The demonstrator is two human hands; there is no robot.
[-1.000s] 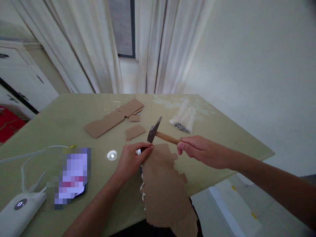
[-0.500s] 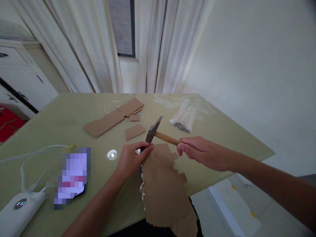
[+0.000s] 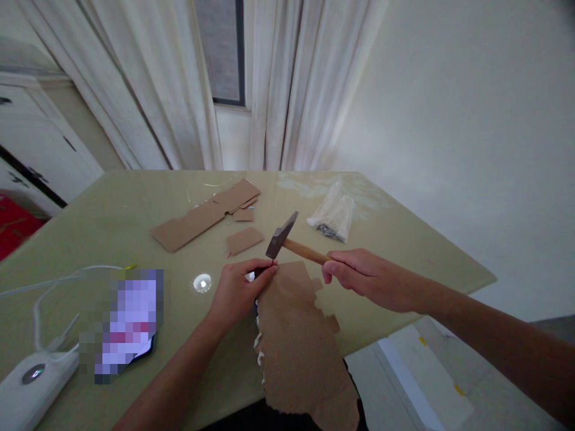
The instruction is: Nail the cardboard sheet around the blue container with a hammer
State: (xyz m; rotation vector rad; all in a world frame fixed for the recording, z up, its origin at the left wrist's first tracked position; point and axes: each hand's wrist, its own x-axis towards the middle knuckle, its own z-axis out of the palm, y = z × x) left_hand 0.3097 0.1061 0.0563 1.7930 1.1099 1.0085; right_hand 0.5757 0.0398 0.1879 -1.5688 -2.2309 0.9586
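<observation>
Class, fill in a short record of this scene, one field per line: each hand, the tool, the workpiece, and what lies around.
Right hand: gripping the hammer's wooden handle
Left hand: fingertips at the cardboard's top edge; anything pinched is too small to identify
Tool: hammer, its head just above the left fingertips; contact unclear
Workpiece: large cardboard piece, white trim along its left edge
Beyond the hands: flat cardboard strips; plastic bag with dark contents
Left side: pixelated screen; white device
</observation>
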